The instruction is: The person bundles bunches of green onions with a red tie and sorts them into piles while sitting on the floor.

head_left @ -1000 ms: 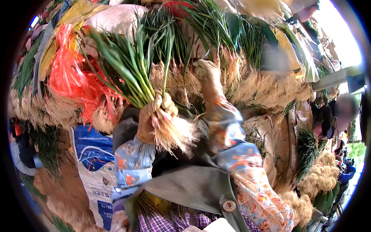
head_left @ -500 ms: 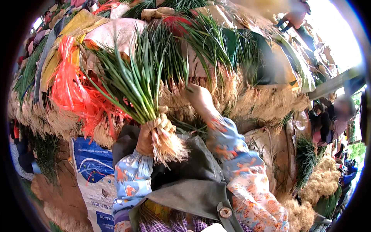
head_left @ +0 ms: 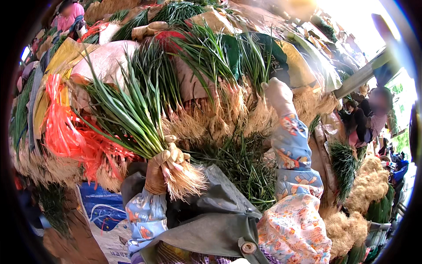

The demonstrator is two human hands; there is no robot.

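Stretching behind and to the right of the red-orange plastic strips (head_left: pixel 66 136), a row of leafy green plants (head_left: pixel 204 57) with pale, hairy roots is the largest thing here. The dark apron (head_left: pixel 211 224) lies to the right of and below the strips, and the loose green leaves (head_left: pixel 241 163) are scattered well to their right. Below the strips hangs the blue-and-white sack (head_left: pixel 105 215). The held bunch (head_left: pixel 143 132) is just right of the strips, leaves fanning up and partly over them. The left hand (head_left: pixel 169 160), right of the strips and a little lower, has its fingers wrapped around the lower stems. The right hand (head_left: pixel 278 94), much farther right and higher, is at stems in the row; I cannot tell whether it grips any. The bunch should be light, its leaves limp and easily creased, its stems firmer but perhaps slippery. The best hold seems the pale stem bases, just above the brittle-looking root tuft (head_left: pixel 187 178).
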